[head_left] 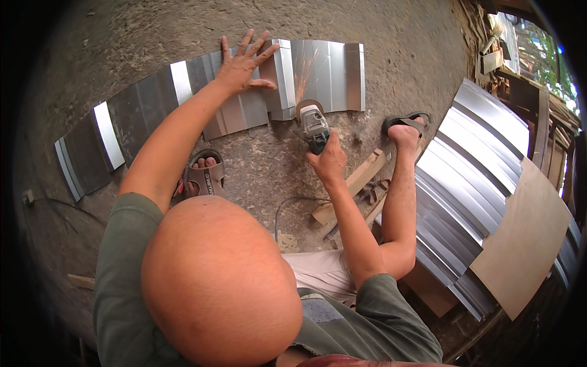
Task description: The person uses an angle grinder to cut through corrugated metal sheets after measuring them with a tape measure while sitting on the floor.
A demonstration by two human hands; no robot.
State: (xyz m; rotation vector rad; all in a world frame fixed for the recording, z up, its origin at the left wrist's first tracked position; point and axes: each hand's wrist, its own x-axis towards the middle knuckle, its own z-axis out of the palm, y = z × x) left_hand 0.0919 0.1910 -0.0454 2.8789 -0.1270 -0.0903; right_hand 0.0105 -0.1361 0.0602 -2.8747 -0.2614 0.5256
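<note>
A long strip of ribbed sheet metal (147,101) lies across the ground in front of me. My left hand (239,70) presses on it with fingers spread wide, beside a raised rib. In my right hand (330,162) is an angle grinder (315,127), gripped around its dark body. Its round disc (307,104) meets the near edge of the strip, just right of that rib. Orange sparks (302,76) fly from the disc toward the far edge. The disc's exact contact line is partly hidden by the grinder's head.
Larger ribbed metal sheets (471,147) lie at the right, partly covered by a plywood board (524,235). Wooden pieces (351,186) rest near my right forearm, beside a dark cord (279,214). My sandalled feet (206,174) flank the grinder. Scrap timber (541,122) is piled at the far right.
</note>
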